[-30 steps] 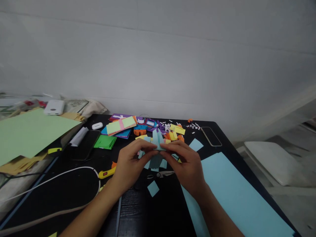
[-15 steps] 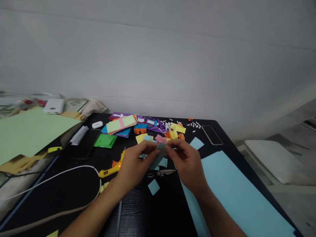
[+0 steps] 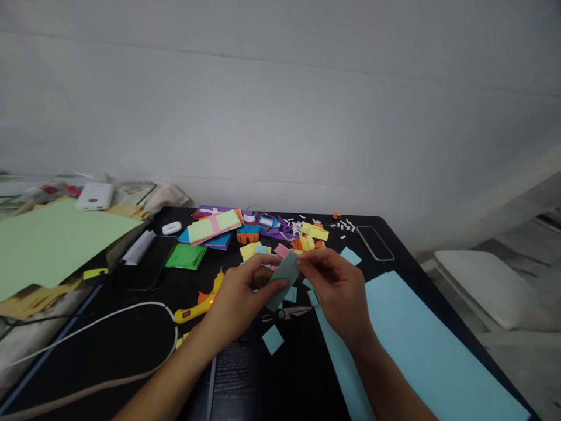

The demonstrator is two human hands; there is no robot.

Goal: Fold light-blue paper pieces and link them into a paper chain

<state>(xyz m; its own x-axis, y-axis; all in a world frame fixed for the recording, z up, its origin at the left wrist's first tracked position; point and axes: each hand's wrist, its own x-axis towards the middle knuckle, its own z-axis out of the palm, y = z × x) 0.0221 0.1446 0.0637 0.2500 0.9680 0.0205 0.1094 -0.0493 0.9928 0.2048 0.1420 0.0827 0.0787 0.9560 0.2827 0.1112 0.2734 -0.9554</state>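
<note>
Between my two hands is a small light-blue paper strip [image 3: 284,279], tilted above the table. My left hand [image 3: 245,289] pinches it between thumb and fingers along its left side. The fingertips of my right hand [image 3: 337,286] close on its upper right edge. Below the strip lie scissors [image 3: 287,314], their handles partly hidden by my left hand. A square of light-blue paper [image 3: 273,340] rests nearer to me. Left of my left hand is a yellow glue gun [image 3: 199,307] with a lit orange spot. Large light-blue sheets [image 3: 425,339] extend under my right forearm.
Colored paper pieces [image 3: 214,227] and white scraps lie along the table's back. A green paper stack [image 3: 186,256], a dark phone [image 3: 151,263] and a white cable [image 3: 173,333] are on the left. Another phone [image 3: 375,243] lies at back right, beyond it a white stool [image 3: 477,286].
The strip has turned so that more of its face shows. My right hand has shifted slightly right, its fingers still at the strip's edge. The view has tilted up a little.
</note>
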